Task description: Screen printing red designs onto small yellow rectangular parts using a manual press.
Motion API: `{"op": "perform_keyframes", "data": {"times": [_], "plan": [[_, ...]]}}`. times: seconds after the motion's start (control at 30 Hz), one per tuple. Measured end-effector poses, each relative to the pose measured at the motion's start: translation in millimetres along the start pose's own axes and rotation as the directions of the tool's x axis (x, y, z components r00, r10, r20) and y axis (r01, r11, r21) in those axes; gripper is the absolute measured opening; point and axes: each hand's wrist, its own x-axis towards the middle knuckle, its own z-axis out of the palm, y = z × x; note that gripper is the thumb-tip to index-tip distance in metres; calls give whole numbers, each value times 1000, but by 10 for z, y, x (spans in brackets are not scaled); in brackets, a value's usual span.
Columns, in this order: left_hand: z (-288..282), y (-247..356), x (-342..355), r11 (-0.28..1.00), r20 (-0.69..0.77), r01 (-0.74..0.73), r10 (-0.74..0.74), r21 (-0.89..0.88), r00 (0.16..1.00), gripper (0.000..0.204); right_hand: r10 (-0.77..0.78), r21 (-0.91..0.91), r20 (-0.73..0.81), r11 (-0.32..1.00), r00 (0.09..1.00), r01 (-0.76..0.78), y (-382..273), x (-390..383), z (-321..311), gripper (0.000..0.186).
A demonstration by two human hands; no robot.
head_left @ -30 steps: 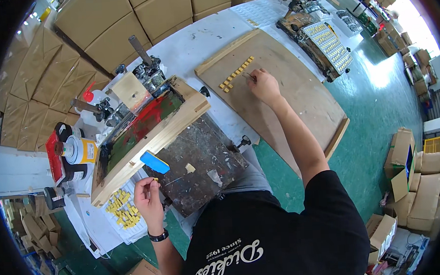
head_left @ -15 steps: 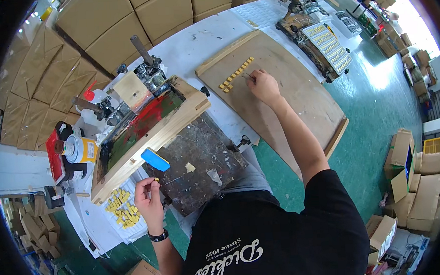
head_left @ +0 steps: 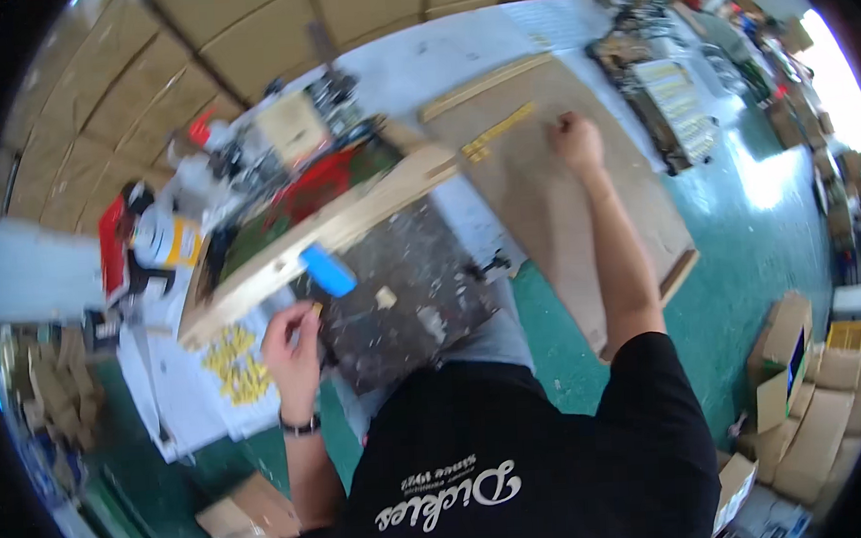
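Note:
My left hand (head_left: 293, 339) pinches a small yellowish piece (head_left: 315, 310) at the left edge of a dark, stained metal plate (head_left: 412, 280), below a blue block (head_left: 328, 269) beside a wooden-framed screen (head_left: 316, 226) with red and green inside. Many yellow pieces (head_left: 231, 367) lie on white material left of that hand. My right hand (head_left: 576, 140), fingers curled round something small and dark, is over a brown board (head_left: 544, 214), just right of a diagonal row of small yellow pieces (head_left: 501, 124). The picture is blurred, so details of what the fingers hold are unclear.
Metal clamps (head_left: 339, 94), paint containers (head_left: 161, 244) and a red-capped bottle (head_left: 214, 129) crowd the left of the white table (head_left: 438, 44). A second jig (head_left: 675, 110) with rows of pieces stands at back right. Cardboard boxes (head_left: 813, 415) are stacked on the green floor and behind the table.
The view has shifted and blurred. My right hand has moved slightly right, away from the row of yellow pieces. My left hand keeps its pinch near the plate's edge.

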Motion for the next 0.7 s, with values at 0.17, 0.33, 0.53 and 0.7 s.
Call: {"op": "perform_keyframes", "data": {"times": [0.17, 0.33, 0.53, 0.7], "plan": [[273, 213, 450, 986, 25, -122, 120, 114, 992, 18, -112, 257, -51, 959, 992, 122, -310, -315, -255, 28], [597, 120, 860, 943, 15, -280, 282, 177, 959, 22, -159, 526, 137, 848, 978, 64, -784, -1082, -434, 25], [722, 43, 1000, 772, 108, -449, 452, 449, 885, 25, -110, 577, 262, 814, 959, -64, -928, -1718, -624, 26], [630, 127, 805, 572, 276, -462, 385, 677, 881, 29, -88, 575, 285, 812, 954, -98, -915, -1771, -714, 25]]}}
